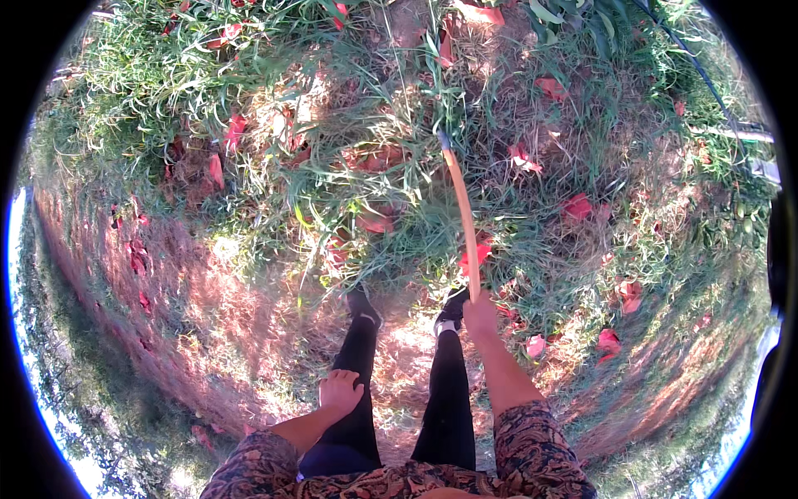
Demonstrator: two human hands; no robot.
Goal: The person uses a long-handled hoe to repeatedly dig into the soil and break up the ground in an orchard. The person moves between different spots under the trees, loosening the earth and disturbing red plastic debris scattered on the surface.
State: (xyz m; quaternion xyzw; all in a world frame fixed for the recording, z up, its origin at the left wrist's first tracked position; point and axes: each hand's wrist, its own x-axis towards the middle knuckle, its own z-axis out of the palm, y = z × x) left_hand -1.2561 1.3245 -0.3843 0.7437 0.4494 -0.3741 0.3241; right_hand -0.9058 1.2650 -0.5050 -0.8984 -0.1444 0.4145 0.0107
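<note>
My right hand (480,317) grips the lower end of a curved wooden handle (464,209). The handle reaches forward from my right foot into tall grass, and a dark metal part (443,138) shows at its far end; whatever lies beyond is hidden in the grass. My left hand (341,391) rests on or just above my left thigh and holds nothing, its fingers slightly bent. Long green grass (399,206) lies flattened and tangled before my feet, with dry stalks among it.
Red scraps, perhaps paper or film, lie scattered about, one beside the handle (475,257) and another further right (576,207). Leafy branches (601,25) hang at the top right near a thin dark hose or cable (701,72). Pale poles (732,133) stand out at the right edge.
</note>
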